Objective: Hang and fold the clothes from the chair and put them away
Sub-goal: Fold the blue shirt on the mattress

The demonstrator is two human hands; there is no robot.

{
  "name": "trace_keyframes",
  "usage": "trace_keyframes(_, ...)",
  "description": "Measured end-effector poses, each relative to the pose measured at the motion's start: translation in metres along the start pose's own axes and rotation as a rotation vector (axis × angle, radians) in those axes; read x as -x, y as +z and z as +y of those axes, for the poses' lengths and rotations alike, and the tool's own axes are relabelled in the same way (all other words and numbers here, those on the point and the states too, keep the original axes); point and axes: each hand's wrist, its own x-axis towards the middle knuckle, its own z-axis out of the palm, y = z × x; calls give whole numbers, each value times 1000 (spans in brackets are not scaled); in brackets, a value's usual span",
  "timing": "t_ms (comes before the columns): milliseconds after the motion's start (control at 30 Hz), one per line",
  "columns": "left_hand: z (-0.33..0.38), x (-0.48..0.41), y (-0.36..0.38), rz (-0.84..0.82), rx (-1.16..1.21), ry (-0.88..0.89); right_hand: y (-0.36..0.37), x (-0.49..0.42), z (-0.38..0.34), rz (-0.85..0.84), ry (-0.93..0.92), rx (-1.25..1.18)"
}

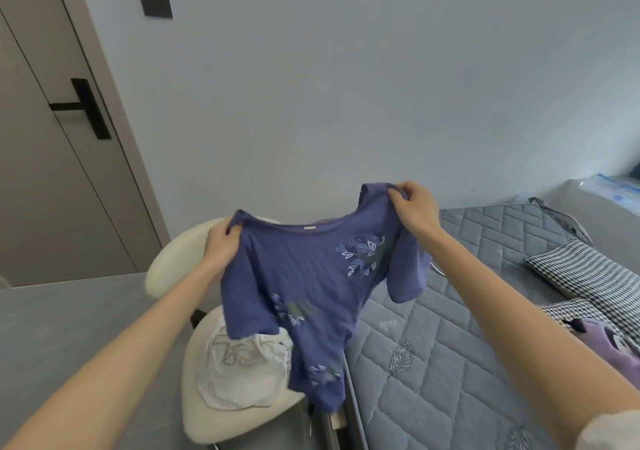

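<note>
**1. Blue-violet shirt** (304, 276). Short-sleeved, printed with pale leaf sprigs at the chest, side and hem. It is held up in the air by both shoulders, spread flat toward the camera. One shoulder is raised higher than the other. The body hangs down in front of the chair seat and the near edge of the bed. The lowest part of the hem is blurred.

**2. Left grip** (223, 245). It is clamped on the lower shoulder of the shirt beside the neckline, with cloth pinched between thumb and curled fingers.

**3. Right grip** (414, 212). It is clamped on the opposite shoulder, with fingers curled over the seam, and is held higher and farther out.

**4. Cream chair** (180, 252). The curved back is seen behind the left grip and the seat below the shirt. It is set just beside the bed.

**5. White garment** (239, 373). It lies crumpled on the chair seat and is partly covered by the hanging shirt. A faint line print is visible on it.

**6. Bed** (433, 363). It is covered in grey-blue quilted fabric and lies to the right of the chair.

**7. Houndstooth pillow** (588, 276). It is laid on the bed at the right. A purple item (616, 349) lies nearer, cut off by the frame edge, and cannot be identified.

**8. Door** (52, 189). It stands closed at the left and is fitted with a black handle (83, 106). A black square panel (154, 0) is mounted on the wall beside it.
</note>
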Motion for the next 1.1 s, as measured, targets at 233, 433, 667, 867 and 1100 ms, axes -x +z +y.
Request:
trace_keyframes(233, 50, -15, -26, -13, -288, 353, -4, 21, 28, -184, 65, 349)
trace_keyframes(433, 50, 2, -6, -110, -276, 400, -18, 46, 57, -299, 193, 124)
trace_keyframes(667, 28, 41, 26, -208, -158, 388, -40, 117, 98, 48, 345, -200)
trace_keyframes(867, 31, 80, 70, -261, -44, 385, -71, 193, 113, 420, 316, -198)
trace_keyframes(1100, 58, 125, 126, -334, 77, 477, -101, 250, 134, 889, 246, -43)
